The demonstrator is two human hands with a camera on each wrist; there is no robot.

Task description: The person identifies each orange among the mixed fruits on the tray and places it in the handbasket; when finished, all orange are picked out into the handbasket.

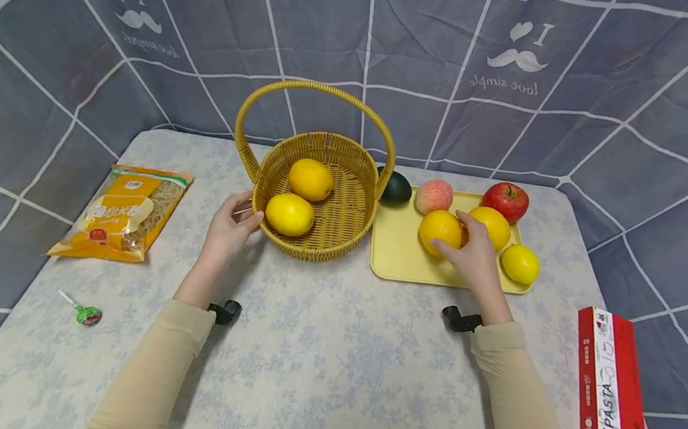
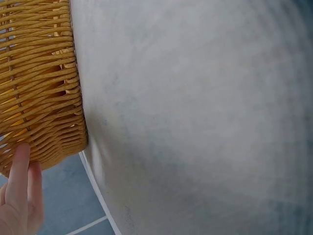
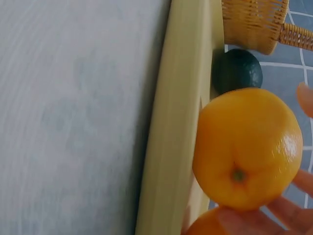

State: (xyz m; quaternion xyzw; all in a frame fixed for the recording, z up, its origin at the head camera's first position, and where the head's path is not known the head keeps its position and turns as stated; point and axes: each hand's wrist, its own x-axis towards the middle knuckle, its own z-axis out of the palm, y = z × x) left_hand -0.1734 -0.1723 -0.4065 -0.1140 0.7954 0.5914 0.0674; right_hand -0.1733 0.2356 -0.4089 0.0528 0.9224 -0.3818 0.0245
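Observation:
My left hand [image 1: 227,227] touches the left side of a round wicker basket [image 1: 343,218], its thumb at the rim. Straight fingers [image 2: 20,171] lie against the woven outer wall in the left wrist view. Two yellow oval fruits, a deeper yellow one [image 1: 311,179] and a lemon-yellow one [image 1: 289,214], lie inside the basket. My right hand [image 1: 473,254] grips an orange [image 3: 247,147] over the yellow tray [image 1: 398,264], thumb in front and a finger behind. Part of another orange fruit [image 3: 208,225] shows below it in the right wrist view.
Around the tray are an avocado [image 1: 397,189], a peach [image 1: 435,196], a red apple [image 1: 505,202], a yellow-orange fruit [image 1: 491,226] and a lemon [image 1: 521,264]. A noodle bag [image 1: 123,214] and lollipop [image 1: 87,315] lie left. A red pasta box [image 1: 609,399] stands right.

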